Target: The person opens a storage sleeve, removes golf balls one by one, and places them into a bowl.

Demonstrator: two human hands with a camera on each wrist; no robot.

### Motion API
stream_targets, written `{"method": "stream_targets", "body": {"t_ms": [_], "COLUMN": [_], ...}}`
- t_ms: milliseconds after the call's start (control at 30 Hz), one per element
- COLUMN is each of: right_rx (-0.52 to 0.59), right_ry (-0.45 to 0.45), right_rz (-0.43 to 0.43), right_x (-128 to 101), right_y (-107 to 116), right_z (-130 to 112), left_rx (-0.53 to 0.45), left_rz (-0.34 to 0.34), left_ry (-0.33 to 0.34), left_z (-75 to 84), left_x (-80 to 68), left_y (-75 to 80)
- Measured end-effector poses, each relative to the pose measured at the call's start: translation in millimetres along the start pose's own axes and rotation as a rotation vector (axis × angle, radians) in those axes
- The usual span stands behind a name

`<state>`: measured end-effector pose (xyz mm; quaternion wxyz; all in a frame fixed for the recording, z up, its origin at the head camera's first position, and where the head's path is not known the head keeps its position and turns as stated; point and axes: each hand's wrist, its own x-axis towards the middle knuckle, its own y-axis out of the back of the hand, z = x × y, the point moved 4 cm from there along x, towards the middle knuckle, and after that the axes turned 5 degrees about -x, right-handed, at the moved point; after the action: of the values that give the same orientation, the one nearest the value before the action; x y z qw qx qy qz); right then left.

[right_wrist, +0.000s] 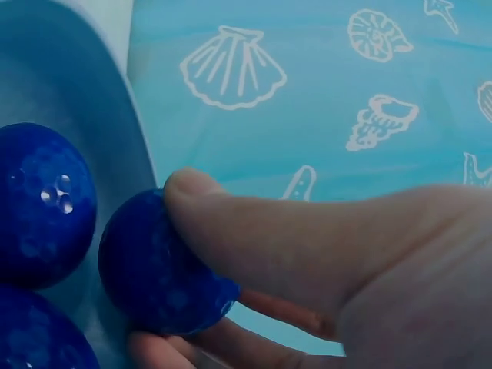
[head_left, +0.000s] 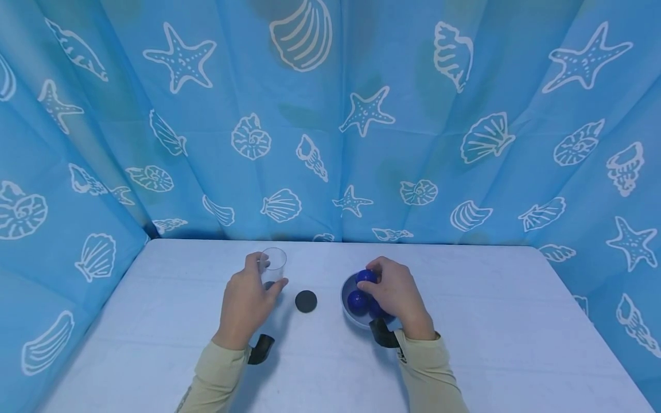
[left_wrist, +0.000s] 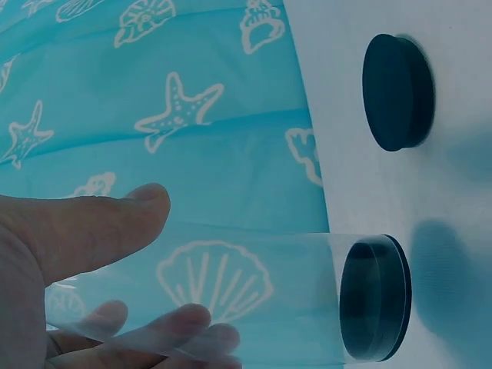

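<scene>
Blue ball (head_left: 366, 276) sits pinched in your right hand (head_left: 395, 295), thumb (right_wrist: 254, 231) across its near side and fingertips curled under it, right at the far rim of the bowl (head_left: 345, 298). Just below your fingers, inside the bowl, another blue ball (head_left: 357, 302) lies loose, and the wrist view shows one more at the bottom corner (right_wrist: 38, 330), cut off by the frame. Your palm covers the right half of the bowl, so how many balls lie under it cannot be told.

Over to your left, your left hand (head_left: 247, 301) wraps the clear tube (head_left: 272, 267), thumb (left_wrist: 92, 223) on one side and fingers (left_wrist: 177, 323) on the other. The tube stands upright on the table (head_left: 490, 321) with its long axis vertical, a dark cap (left_wrist: 377, 298) closing the bottom end, the open mouth on top. So the ball lies to the right of the tube, level with it, well apart, and your right hand is the one on the ball.

Between your two hands a second dark cap (head_left: 306, 301) lies flat on the table, just right of the tube's foot and touching nothing. Behind everything hangs the shell-print curtain (head_left: 330, 126).
</scene>
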<state>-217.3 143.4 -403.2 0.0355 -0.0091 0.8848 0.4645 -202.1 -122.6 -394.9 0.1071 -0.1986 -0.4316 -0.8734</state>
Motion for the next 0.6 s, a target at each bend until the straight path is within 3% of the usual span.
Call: {"method": "stream_targets", "body": {"t_ms": [600], "right_rx": [-0.041], "right_ry": [-0.047], "right_rz": [0.013], "right_x": [2], "right_y": [-12], "right_z": [-3], "left_rx": [-0.06], "left_rz": [-0.033], "left_ry": [0.058], "left_z": [-8.6], "left_x": [0.6], "left_y": [-5.5]}}
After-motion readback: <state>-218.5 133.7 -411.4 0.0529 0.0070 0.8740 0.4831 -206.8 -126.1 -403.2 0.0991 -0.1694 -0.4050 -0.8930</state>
